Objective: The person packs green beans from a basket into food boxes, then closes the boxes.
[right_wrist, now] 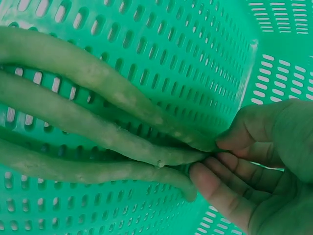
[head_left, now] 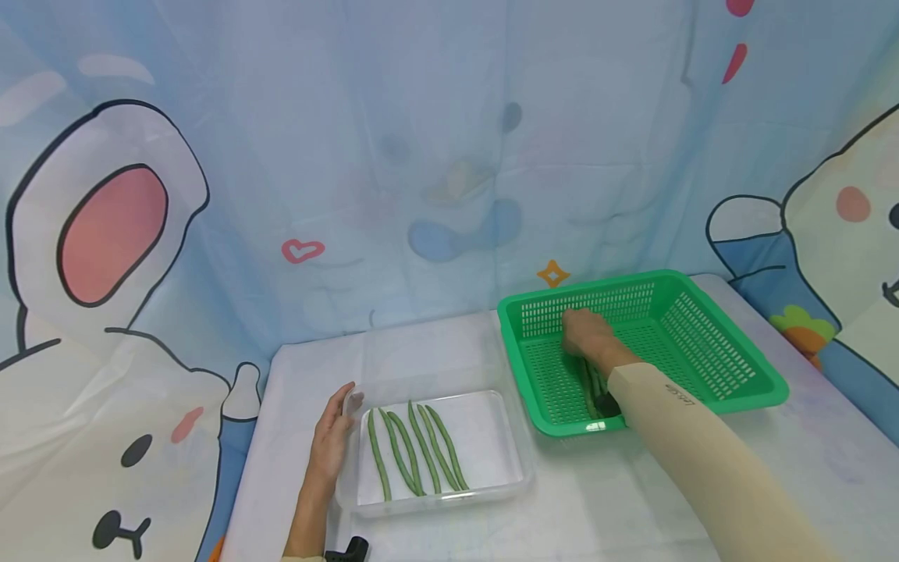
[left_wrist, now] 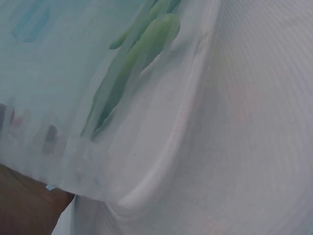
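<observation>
2 hands on the job. Right hand (head_left: 588,336) is down in the green basket (head_left: 702,336), near its L end; thumb & fingertips pinched tog. on the tip of the middle one of 3 green beans (right_wrist: 102,129). Upper bean's end is right at the thumb; lower bean's end sits just beside a fingertip. All 3 run roughly lengthwise to each other on the slotted basket floor, ends bunched at the hand. Left hand (head_left: 330,437) is at the L side of the clear container (head_left: 485,445), fingers touching its wall nr the far-L corner; can't tell if they're clamped on it or just resting. L wrist view only gets a bit of that hand, rest hidden.

Container holds 6 beans (head_left: 424,453), side by side in its L & mid part, approx. near-to-far; a couple touch or nearly so at the near end. R part of the floor is bare. Basket is to the R of the container & a bit farther back, the two apart. Both on the bench (head_left: 576,499), wht surface. Beige sleeve (head_left: 709,460) on R arm passes over the basket's near rim. Blue curtain (head_left: 351,156) w/ cartoon prints behind.
</observation>
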Available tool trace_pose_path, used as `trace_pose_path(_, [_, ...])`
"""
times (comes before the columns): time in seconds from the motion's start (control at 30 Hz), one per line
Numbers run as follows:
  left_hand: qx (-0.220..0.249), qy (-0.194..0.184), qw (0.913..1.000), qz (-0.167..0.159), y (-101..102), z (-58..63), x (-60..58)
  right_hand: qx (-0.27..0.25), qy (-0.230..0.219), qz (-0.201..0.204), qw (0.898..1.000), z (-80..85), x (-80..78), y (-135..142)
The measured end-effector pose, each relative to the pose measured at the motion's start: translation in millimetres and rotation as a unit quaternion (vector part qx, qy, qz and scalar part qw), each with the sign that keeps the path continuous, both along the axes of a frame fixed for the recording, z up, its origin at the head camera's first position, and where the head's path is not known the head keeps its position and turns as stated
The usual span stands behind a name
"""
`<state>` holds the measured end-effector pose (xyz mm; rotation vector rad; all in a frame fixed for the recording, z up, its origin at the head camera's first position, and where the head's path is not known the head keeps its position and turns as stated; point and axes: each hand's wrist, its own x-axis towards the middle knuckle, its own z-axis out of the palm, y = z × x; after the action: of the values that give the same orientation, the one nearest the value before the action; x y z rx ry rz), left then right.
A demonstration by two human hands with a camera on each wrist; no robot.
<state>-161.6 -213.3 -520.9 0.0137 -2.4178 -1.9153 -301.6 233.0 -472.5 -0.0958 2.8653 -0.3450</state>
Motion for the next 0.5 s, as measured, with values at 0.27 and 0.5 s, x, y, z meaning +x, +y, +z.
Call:
trace_pose_path(0.27, [-0.006, -0.004, 0.9999, -0.008, 6, 21.4, 10.4, 0.009, 0.003, 0.004, 1.000, 3.1, 1.2, -3])
trace_pose_path(0.5, [-0.011, -0.009, 0.9999, -0.004, 7, 23.5, 10.6, -0.022, 0.020, 0.020, 0.999, 4.7, 0.2, -4])
